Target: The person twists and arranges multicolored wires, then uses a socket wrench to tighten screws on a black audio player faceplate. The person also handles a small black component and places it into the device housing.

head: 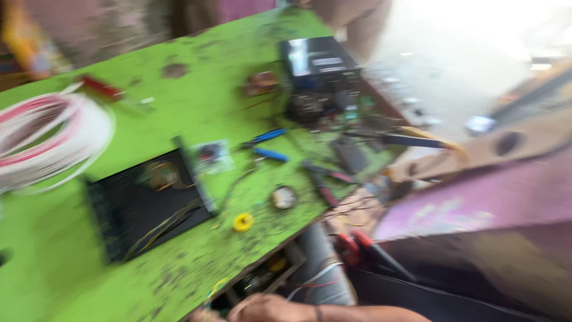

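Note:
The picture is blurred by motion. My right hand [268, 309] lies at the bottom edge, its forearm coming in from the right with a dark band at the wrist. It sits by an open drawer [262, 275] under the front edge of a worn green table [196, 101]; whether it holds anything cannot be made out. A skin-coloured sliver just left of it may be my left hand [201, 315]. Nearest on the table are a small yellow ring [242, 222] and a round metal part [284, 197].
An open black electronics case [149, 206] with wires lies left of centre, and a white-and-pink wire coil [47, 137] at far left. Blue-handled pliers [265, 138], red-handled pliers [325, 182], a black box [319, 62] and a dark-handled tool [411, 141] are farther back. Red-handled cutters [357, 247] sit below the table edge.

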A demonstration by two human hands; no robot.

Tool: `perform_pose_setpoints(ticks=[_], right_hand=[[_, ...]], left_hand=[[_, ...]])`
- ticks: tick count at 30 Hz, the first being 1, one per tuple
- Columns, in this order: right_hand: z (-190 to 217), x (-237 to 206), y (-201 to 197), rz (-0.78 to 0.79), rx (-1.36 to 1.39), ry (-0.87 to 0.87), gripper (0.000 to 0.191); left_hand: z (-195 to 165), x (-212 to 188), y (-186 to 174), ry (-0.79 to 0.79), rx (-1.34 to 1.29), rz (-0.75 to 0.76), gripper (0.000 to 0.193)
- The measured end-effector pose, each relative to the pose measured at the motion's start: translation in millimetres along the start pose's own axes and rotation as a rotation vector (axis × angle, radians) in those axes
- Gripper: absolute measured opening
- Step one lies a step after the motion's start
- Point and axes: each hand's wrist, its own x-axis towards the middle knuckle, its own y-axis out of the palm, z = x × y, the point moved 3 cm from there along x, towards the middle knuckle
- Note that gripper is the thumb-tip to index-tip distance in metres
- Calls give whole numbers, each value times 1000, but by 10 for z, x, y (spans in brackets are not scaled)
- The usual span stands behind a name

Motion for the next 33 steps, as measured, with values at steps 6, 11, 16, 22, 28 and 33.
perform_pose_setpoints(ticks=[6,11,16,22,28,33], right_hand=[[677,250,-119,-130,-28,454,33],[1060,410,-331,-239,-78,341,39],[804,215,-152,-119,1077,847,33],[879,239,-301,-84,852,788,34],[1184,350,-485,-246,-311,141,31],[813,288,-324,-256,975,651,29]], left_hand=[[-819,77,-90,143,-50,12,19],[-1398,217,0,84,-104,-11,31],[-1444,166,160,77,-291,-17,34],[-1429,194,136,45,-302,101,25],[-1736,340,74,206,-50,55,21],[-1885,402,142,261,-154,101,24]])
